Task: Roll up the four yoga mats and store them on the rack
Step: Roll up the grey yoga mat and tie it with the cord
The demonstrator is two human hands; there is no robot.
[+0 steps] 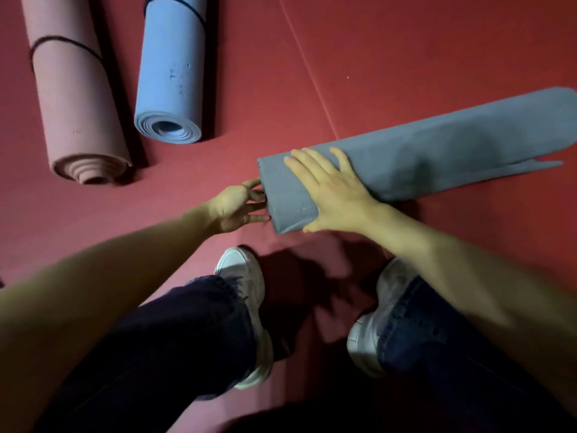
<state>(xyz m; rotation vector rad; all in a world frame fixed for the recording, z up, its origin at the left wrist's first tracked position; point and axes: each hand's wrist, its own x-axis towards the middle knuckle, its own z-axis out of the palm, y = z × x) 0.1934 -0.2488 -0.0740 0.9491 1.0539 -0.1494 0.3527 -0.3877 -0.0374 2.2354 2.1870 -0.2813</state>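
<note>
Right hand (332, 190) flat atop the grey mat (452, 145), left hand (234, 209) outstretched against its end, both grips released

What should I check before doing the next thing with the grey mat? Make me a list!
1. Grey mat rolled up: ok, it lies rolled on the red floor.
2. Near end even: cannot tell, the left hand touches that end with its fingertips and hides it.
3. Roll held steady: ok, the right hand presses flat on top.
4. Far end tidy: not ok, a loose flap sticks out.
5. Tied like the pink mat with its black cord, and the light blue mat: not ok, no cord shows on the grey one.
6. Rack ready: cannot tell, it is out of view.
</note>
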